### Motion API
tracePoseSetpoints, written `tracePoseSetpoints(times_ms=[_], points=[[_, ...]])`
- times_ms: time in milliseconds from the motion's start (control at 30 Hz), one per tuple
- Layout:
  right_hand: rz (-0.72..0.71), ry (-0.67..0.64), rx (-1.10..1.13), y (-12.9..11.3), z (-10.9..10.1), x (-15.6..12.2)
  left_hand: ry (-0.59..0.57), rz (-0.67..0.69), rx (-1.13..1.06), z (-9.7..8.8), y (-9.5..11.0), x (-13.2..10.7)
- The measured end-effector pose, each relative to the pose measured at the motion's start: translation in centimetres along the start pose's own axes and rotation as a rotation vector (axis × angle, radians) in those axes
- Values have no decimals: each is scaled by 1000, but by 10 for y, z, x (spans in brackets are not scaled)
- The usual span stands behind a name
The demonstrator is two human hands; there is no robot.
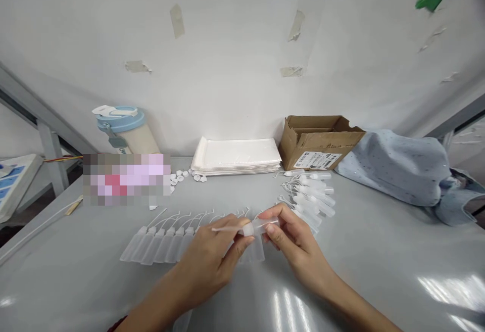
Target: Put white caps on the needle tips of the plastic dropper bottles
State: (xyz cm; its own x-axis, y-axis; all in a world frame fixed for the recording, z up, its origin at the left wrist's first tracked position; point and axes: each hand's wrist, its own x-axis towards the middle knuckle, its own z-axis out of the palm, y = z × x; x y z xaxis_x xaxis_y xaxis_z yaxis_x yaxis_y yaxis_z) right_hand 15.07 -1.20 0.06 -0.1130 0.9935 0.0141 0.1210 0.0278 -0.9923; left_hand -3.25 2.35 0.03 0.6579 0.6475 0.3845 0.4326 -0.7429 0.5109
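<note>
Between my hands, a small translucent plastic squeeze bottle (261, 226) lies sideways, its thin spout pointing left. My left hand (220, 251) pinches the white cap (247, 229) at the base of the spout. The bottle's body is gripped by the fingertips and thumb of my right hand (293, 236). Below and left of it, a row of similar bottles (158, 246) with thin curved spouts lies on the table, partly covered by my left hand. More such bottles (314, 198) are heaped beyond my right hand. Another bottle (182, 322) shows partly beneath my left forearm.
Against the wall are a stack of white envelopes (238, 155) and an opened cardboard box (320, 142). Pale blue cloth (401, 165) lies right of the box. Small white discs (179, 176) and a blue-lidded tumbler (129, 130) are on the left, near a pixelated patch.
</note>
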Motion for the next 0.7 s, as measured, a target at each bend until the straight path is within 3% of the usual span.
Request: tracePoseSetpoints(times_ms=[100, 200, 300, 500, 600, 700], points=[[-117, -39, -91, -2, -4, -3, -155, -142, -106, -10, 6, 1], [-149, -44, -193, -1, -5, -3, -224, -181, -87, -12, 7, -1], [-124, -15, -193, 4, 0, -1, -174, -125, 19, -6, 2, -4], [-9, 56, -119, 7, 8, 4, 47, 147, 357, 9, -7, -1], [-2, 58, -98, 3, 1, 8, 60, 150, 360, 8, -7, 3], [-92, 228, -142, 1, -18, 15, 74, 31, 267, -4, -17, 6]])
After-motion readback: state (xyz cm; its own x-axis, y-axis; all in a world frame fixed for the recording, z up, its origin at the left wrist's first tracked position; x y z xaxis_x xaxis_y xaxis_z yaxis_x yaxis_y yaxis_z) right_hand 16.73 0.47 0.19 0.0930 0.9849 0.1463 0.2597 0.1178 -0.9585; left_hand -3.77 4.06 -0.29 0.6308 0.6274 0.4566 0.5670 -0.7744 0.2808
